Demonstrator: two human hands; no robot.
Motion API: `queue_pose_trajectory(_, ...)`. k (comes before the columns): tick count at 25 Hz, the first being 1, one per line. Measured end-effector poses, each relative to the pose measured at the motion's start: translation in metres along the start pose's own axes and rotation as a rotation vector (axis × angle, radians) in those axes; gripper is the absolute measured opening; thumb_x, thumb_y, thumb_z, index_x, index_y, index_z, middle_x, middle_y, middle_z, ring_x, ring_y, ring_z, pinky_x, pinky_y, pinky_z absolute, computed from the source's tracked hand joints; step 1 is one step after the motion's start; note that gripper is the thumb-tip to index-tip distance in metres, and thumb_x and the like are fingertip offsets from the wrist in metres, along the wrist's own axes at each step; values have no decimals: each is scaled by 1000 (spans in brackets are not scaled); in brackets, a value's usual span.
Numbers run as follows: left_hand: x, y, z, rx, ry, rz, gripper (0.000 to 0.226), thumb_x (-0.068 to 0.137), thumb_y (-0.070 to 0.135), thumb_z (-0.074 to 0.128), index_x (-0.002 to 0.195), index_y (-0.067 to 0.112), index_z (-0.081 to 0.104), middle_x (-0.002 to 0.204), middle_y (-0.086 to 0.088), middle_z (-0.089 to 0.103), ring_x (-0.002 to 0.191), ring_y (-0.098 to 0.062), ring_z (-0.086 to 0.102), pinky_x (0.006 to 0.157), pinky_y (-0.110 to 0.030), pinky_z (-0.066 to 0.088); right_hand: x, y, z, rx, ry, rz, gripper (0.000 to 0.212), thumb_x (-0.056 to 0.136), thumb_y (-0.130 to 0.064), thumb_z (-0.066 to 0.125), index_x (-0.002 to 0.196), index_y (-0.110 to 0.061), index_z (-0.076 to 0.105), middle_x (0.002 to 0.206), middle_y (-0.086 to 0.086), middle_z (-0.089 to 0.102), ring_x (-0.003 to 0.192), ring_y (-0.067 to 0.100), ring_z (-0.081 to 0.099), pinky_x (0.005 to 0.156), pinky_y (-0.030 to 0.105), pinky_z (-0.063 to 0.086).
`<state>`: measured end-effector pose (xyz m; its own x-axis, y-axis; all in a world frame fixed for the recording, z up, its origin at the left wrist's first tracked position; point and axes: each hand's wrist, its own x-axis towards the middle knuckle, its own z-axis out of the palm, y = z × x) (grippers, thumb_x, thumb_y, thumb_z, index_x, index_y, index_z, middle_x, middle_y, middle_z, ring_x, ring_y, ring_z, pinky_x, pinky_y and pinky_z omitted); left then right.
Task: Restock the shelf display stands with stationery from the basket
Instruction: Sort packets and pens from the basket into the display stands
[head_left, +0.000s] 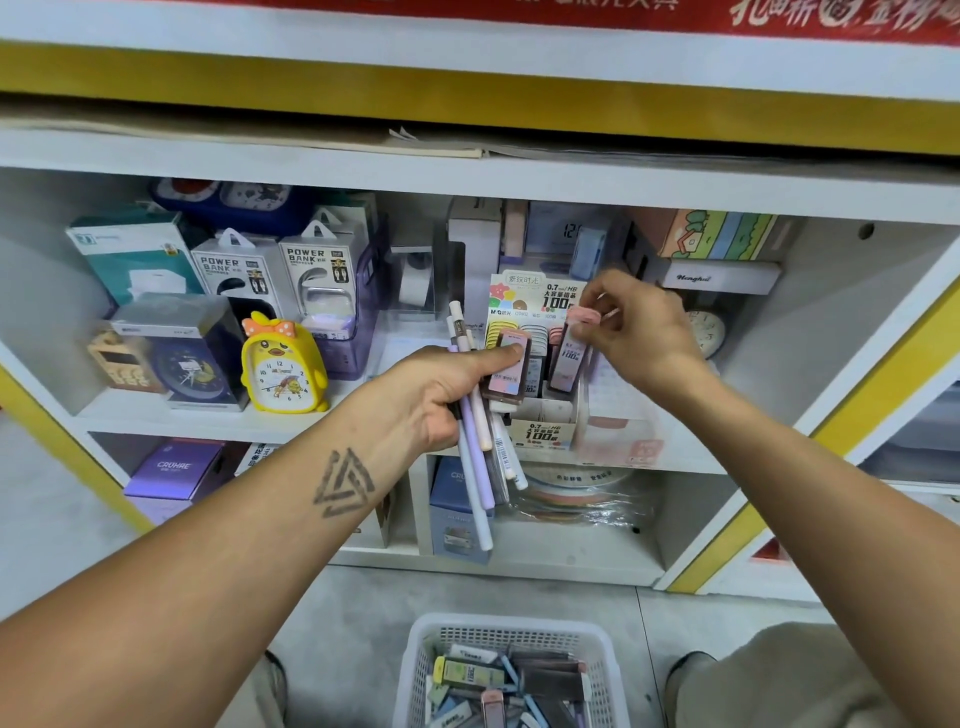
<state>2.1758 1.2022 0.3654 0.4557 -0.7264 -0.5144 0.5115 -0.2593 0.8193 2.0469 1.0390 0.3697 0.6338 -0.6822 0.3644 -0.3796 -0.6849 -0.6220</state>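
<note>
Stationery in a white basket (415, 670) nearest, on the floor between the knees: small boxes and cases heaped loose, print too small to read. Above it, left hand (431, 400) wrapped round a bundle of pens (475, 457), pastel purple, pink and white, tips down past the shelf edge, thumb pinning a pink lead case (508, 369) against them. Right hand (639, 327) just beside, fingertips pinching the pink cap of a second lead case (569, 358), lower end down among the slots of the display stand (545, 415). Stand card marked "0.7 mm/HB" and "100", "M&G" at the left; same "0.7" and "100" on the front lip. Stand close to the shelf's front edge, a clear holder touching its right side. Left of the hands, a yellow chick alarm clock (283, 364). Behind it, two white boxes reading "POWER BANK" (234, 265). Far right at the back, a white box lettered "Henghui" (722, 278). One shelf down, a purple box (174, 467) marked "CRUHRE". Open gap behind the hands, between the power banks and the stand.
</note>
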Motion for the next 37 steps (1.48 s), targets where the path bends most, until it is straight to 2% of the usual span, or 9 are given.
queue_pose_trajectory(6, 0, 0, 0, -17, -9, 6, 25, 78, 16, 81, 99, 5, 73, 93, -13, 76, 74, -25, 72, 73, -45, 61, -1, 7, 15, -142, -73, -88, 10, 90, -27, 74, 96, -21, 70, 85, -2, 70, 83, 21, 66, 79, 39, 56)
queue_pose_trajectory(10, 1, -1, 1, 4, -12, 18, 39, 76, 16, 83, 111, 4, 72, 107, -15, 74, 101, -30, 71, 87, -53, 56, 0, 8, 15, -350, -55, -150, 15, 96, -21, 63, 103, -15, 76, 101, 7, 74, 96, 29, 65, 85, 40, 53)
queue_pose_trajectory(12, 1, -1, 2, 13, -20, 27, 40, 75, 17, 83, 112, 4, 72, 108, -15, 73, 103, -30, 70, 89, -52, 56, 1, -1, 14, -123, -74, -44, 16, 96, -26, 64, 102, -16, 76, 94, 5, 75, 86, 24, 67, 77, 36, 54)
queue_pose_trajectory(15, 1, -1, 3, 15, -50, 34, 30, 76, 19, 83, 102, 7, 74, 94, -11, 76, 79, -23, 73, 74, -41, 61, -4, -19, 17, 422, -283, 236, 20, 89, -30, 75, 97, -12, 72, 70, 6, 73, 57, 17, 63, 50, 26, 49)
queue_pose_trajectory(18, 2, -3, 5, -20, -69, 46, 25, 77, 23, 82, 96, 8, 73, 84, -8, 75, 63, -18, 71, 55, -30, 58, -8, -25, 14, 634, -355, 366, 17, 85, -12, 78, 95, -1, 70, 65, 9, 69, 52, 14, 61, 49, 22, 50)
queue_pose_trajectory(21, 2, -2, 5, -81, -67, 49, 23, 82, 22, 78, 96, 5, 72, 82, -10, 76, 63, -19, 72, 53, -29, 58, -4, -23, 4, 760, -292, 422, 16, 87, -4, 75, 99, 2, 66, 73, 11, 74, 53, 14, 59, 48, 22, 49)
queue_pose_trajectory(26, 0, 1, -1, -27, 34, 49, 17, 82, 21, 78, 81, 10, 65, 56, -5, 68, 48, -14, 67, 47, -27, 56, 8, -8, -12, 418, 21, 236, 8, 93, -9, 69, 96, -12, 62, 69, 5, 73, 53, 15, 65, 55, 31, 54)
queue_pose_trajectory(30, -3, 1, 1, -23, 27, 56, 17, 82, 20, 79, 82, 10, 65, 55, -5, 67, 47, -14, 67, 45, -26, 54, 3, 3, -3, -6, -5, 29, 8, 95, -26, 67, 90, -28, 61, 76, -1, 70, 71, 17, 69, 65, 30, 54)
queue_pose_trajectory(37, -10, 5, 6, -5, -39, 71, 17, 81, 22, 79, 82, 10, 66, 58, -6, 68, 46, -14, 66, 43, -25, 52, -2, 12, 10, -258, -53, -70, 11, 94, -16, 66, 102, -15, 74, 94, 5, 75, 86, 21, 66, 78, 27, 50)
